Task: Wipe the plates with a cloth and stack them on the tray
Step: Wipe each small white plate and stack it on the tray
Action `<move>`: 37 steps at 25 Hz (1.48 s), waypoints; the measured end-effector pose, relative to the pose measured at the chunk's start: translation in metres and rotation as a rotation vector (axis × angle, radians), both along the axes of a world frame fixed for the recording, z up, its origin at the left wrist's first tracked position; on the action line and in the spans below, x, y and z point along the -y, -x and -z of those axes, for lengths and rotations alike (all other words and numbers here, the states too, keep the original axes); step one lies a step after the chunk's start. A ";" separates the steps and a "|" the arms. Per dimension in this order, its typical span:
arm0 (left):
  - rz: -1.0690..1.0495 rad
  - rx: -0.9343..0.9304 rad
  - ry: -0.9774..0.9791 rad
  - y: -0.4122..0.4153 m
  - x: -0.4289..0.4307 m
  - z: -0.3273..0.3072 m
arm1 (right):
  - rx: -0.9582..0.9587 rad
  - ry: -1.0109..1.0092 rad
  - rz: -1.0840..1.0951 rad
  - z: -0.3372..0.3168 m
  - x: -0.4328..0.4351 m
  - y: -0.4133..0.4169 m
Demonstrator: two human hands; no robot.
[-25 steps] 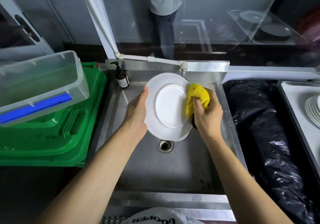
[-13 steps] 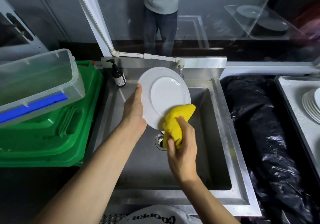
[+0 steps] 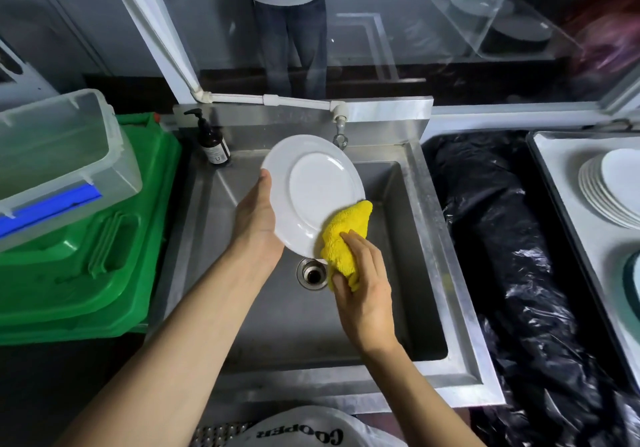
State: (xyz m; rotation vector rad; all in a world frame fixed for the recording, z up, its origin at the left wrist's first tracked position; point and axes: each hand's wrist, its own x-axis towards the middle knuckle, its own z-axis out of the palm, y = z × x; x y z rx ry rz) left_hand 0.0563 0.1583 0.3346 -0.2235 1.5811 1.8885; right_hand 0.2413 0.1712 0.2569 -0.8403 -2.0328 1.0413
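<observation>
White round plate [image 3: 311, 193], glossy glazed ceramic, is held tilted over the sink [image 3: 446, 273]. Wide flat rim with a circular inner ring; can't tell whether that face is the top or the underside.

Left hand [image 3: 258, 225] grips the plate's left edge. The thumb lies along the rim on the near face; the fingers are behind and hidden.

Right hand [image 3: 367, 294] is curled round a yellow cloth [image 3: 343, 238], fluffy terry pile and bunched into a wad. It presses the cloth on the plate's lower-right rim.

The sink is brushed stainless steel with a rectangular basin and a round steel drain [image 3: 311, 273] just left of the cloth. A dark pump bottle [image 3: 213, 143] stands at the back-left corner and a small tap [image 3: 339, 131] sits behind the plate.

To the left is a green moulded plastic bin lid [image 3: 86, 256], with a clear plastic tub [image 3: 52, 155] on top. Crinkled black plastic sheeting [image 3: 519, 273] lies right of the sink.

Far right, a pale flat tray [image 3: 561, 155] with a dark raised rim carries a stack of white plates [image 3: 602, 197], fanned slightly.

Delta:
- vs 1 s ago: the cloth was at the plate's right edge, up beside it. It's now down at the lower-right rim, with the right hand below the plate.
- vs 0.5 s ago: near-identical pose, but the drain is more exposed.
- Left-hand grip is unchanged throughout.
</observation>
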 end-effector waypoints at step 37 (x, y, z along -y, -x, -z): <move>0.167 0.199 0.055 -0.077 -0.036 0.023 | 0.180 -0.422 0.099 0.026 -0.082 -0.097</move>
